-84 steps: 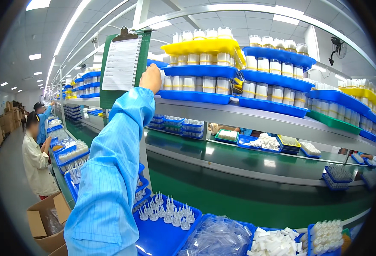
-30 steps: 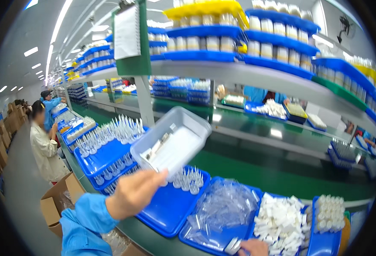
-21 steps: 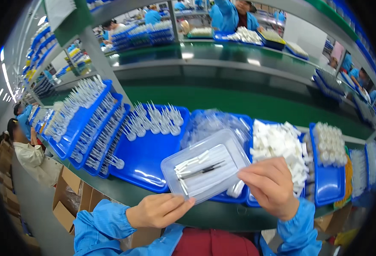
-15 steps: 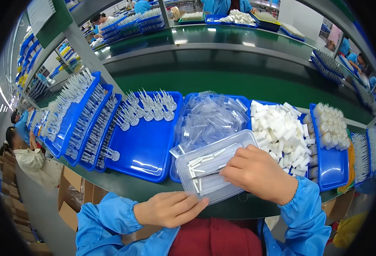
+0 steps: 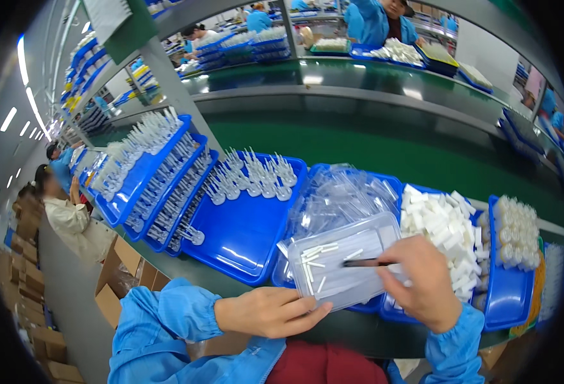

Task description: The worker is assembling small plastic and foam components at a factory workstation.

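A clear plastic box (image 5: 359,291) rests tilted across the front of the blue trays. Several short white sticks (image 5: 307,256) lie scattered in its left part. My left hand (image 5: 272,312) grips the box's near left corner, thumb inside the rim and fingers along the near edge. Over the right half of the box, my right hand (image 5: 423,281) pinches dark tweezers (image 5: 359,263) that point left toward the sticks. I cannot tell whether their tips hold anything.
Behind the box, a blue tray holds clear plastic sleeves (image 5: 343,198). White blocks (image 5: 439,221) are heaped to its right. Further left are a blue tray (image 5: 237,240) with clear stemmed pieces and a stack of filled trays (image 5: 151,185). A green conveyor (image 5: 359,137) runs behind.
The whole view has shifted, with the scene now further right and lower. My right hand has drawn back from over the box, leaving more of the tweezers in sight. My left hand still grips the box.
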### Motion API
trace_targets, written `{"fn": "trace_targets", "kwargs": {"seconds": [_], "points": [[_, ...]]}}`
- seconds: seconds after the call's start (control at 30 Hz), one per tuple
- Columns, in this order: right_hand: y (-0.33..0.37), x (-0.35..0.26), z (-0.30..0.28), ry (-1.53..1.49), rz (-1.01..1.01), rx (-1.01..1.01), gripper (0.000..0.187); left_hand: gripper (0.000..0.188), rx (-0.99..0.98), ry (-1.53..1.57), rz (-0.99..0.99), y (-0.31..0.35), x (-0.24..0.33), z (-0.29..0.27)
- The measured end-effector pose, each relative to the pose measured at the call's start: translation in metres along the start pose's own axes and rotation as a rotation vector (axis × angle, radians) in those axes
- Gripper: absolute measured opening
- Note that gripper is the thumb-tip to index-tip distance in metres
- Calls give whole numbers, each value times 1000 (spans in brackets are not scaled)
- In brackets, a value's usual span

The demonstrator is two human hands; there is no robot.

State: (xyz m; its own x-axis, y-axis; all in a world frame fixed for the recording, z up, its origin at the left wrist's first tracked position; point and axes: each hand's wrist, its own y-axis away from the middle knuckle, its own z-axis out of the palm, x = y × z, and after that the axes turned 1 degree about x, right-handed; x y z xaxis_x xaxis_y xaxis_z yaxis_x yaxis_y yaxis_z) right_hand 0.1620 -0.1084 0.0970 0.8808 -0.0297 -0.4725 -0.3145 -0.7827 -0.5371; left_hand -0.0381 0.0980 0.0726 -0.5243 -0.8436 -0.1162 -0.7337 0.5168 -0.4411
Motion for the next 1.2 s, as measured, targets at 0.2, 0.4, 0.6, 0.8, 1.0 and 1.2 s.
{"fn": "trace_targets", "kwargs": {"seconds": [0.2, 0.4, 0.6, 0.8, 1.0, 1.2], "points": [[54, 29, -38, -220, 231, 659, 21, 40, 173, -192, -196, -16, -57, -61], [85, 14, -23, -489, 574, 523, 20, 45, 568, -564, -370, -32, -104, -161], [93, 13, -10, -553, 669, 535, 20, 29, 997, -293, -478, -76, -168, -250], [94, 18, 8, -642, 689, 555, 19, 35, 1168, -107, -478, -91, -235, -323], [90, 15, 13, -634, 734, 536, 17, 41, 1254, -42, -509, -96, -284, -331], [85, 14, 13, -638, 771, 529, 16, 43, 1211, -154, -572, -95, -290, -342]]}}
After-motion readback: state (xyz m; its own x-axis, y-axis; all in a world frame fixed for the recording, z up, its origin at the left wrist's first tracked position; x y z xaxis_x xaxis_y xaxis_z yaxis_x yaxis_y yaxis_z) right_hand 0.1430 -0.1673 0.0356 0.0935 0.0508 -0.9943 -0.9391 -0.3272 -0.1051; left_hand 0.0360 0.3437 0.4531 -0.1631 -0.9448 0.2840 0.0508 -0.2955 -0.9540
